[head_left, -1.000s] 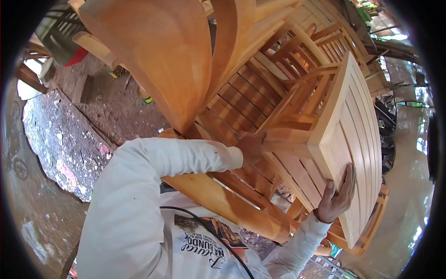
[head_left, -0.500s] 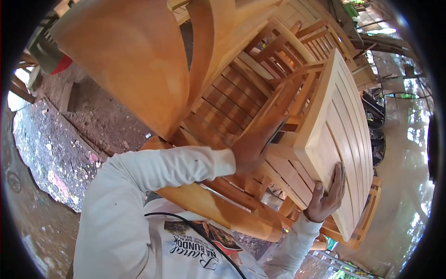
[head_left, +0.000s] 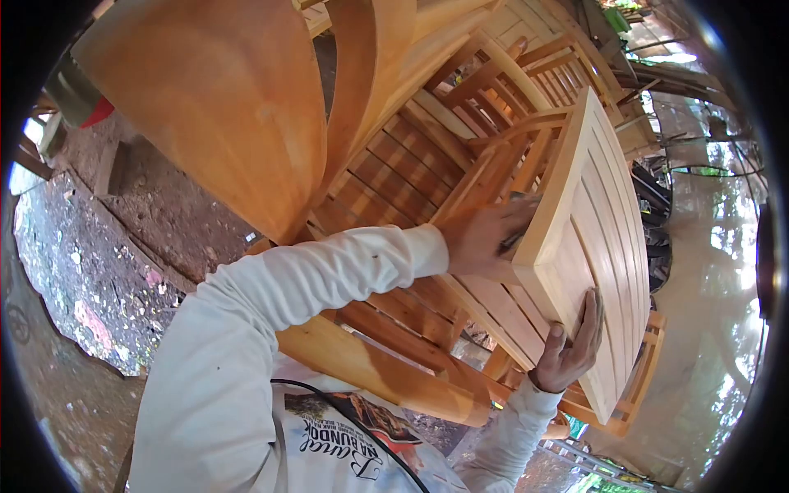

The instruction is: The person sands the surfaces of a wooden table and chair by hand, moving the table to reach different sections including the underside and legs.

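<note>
A pale wooden slatted chair stands tipped, with its curved slats facing right. My right hand lies against its lower slats, fingers stretched out and thumb apart. Inside the near edge of the frame, my left hand is bent over the wood, smeared by motion. Its fingers close around a small dark flat piece, mostly hidden, whose kind I cannot make out. Part of that hand disappears behind the pale frame board.
A large orange-brown wooden panel rises at the upper left. Behind my left arm lies brown slatted furniture, with more slatted chair backs beyond. Bare ground with debris shows at the left.
My left hand has slid up and right along the inside of the frame with the dark piece. My right hand stays on the slats. The whole view has shifted slightly.
</note>
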`<control>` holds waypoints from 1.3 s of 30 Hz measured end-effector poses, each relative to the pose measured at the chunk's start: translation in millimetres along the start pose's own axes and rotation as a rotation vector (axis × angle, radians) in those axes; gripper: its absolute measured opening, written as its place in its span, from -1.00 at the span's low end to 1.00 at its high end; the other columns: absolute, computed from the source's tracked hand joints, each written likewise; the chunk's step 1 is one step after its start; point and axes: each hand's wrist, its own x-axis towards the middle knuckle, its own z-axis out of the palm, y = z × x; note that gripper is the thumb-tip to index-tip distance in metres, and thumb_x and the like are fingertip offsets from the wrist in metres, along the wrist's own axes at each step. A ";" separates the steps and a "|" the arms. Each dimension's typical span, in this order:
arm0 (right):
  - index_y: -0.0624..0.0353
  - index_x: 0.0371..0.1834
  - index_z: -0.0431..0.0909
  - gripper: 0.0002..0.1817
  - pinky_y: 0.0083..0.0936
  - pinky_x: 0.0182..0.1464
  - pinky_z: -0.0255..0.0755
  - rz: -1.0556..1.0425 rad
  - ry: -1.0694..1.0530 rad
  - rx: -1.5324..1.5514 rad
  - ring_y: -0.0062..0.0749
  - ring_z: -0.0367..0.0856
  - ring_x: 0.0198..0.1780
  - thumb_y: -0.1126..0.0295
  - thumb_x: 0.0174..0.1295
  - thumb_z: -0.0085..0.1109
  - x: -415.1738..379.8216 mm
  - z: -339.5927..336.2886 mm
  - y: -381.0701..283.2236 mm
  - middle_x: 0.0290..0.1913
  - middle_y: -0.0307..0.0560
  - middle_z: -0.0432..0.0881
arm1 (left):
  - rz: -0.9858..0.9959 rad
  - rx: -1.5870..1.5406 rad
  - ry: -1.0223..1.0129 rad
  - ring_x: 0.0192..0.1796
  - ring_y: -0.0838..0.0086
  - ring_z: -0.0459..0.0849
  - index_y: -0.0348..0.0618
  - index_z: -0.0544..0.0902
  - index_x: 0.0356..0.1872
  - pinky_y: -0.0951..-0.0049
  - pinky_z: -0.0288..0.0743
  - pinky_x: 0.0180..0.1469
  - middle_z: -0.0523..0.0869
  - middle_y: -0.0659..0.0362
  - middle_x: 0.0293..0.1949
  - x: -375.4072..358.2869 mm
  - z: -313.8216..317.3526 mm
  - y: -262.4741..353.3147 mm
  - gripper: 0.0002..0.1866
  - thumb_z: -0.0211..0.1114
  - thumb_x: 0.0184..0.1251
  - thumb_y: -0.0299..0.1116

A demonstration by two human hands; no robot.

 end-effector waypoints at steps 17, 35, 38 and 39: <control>0.44 0.40 0.51 -0.18 0.02 0.45 0.38 -0.008 -0.021 -0.038 0.32 0.53 0.42 -0.19 0.49 0.03 -0.8 -1.2 2.4 0.37 0.37 0.59 | -0.145 0.004 0.049 0.57 -0.06 0.38 -0.08 0.34 0.59 0.16 0.32 0.59 0.32 -0.12 0.60 -12.2 4.8 -14.6 -0.22 0.42 0.41 -0.13; 0.45 0.39 0.51 -0.13 0.04 0.44 0.39 0.010 -0.026 -0.053 0.33 0.55 0.40 -0.26 0.50 -0.04 -1.9 1.7 2.5 0.35 0.39 0.60 | -0.082 -0.147 0.082 0.62 -0.04 0.30 -0.20 0.28 0.61 0.16 0.24 0.64 0.29 -0.20 0.60 -15.3 7.0 37.8 -0.30 0.24 0.45 -0.48; 0.44 0.39 0.52 -0.13 0.04 0.44 0.39 0.018 -0.027 -0.060 0.33 0.55 0.40 -0.27 0.50 -0.04 -2.1 1.3 1.9 0.35 0.38 0.60 | -0.056 -0.097 0.061 0.66 -0.08 0.19 -0.19 0.24 0.63 0.12 0.18 0.67 0.25 -0.19 0.62 -36.4 3.3 53.4 -0.28 0.16 0.45 -0.58; 0.44 0.39 0.52 -0.13 0.03 0.44 0.39 0.021 -0.028 -0.058 0.32 0.55 0.40 -0.28 0.50 -0.04 -1.9 2.1 1.1 0.36 0.38 0.60 | -0.066 -0.119 0.062 0.67 -0.09 0.16 -0.19 0.23 0.63 0.11 0.16 0.67 0.23 -0.19 0.62 -39.9 1.5 58.4 -0.28 0.16 0.44 -0.58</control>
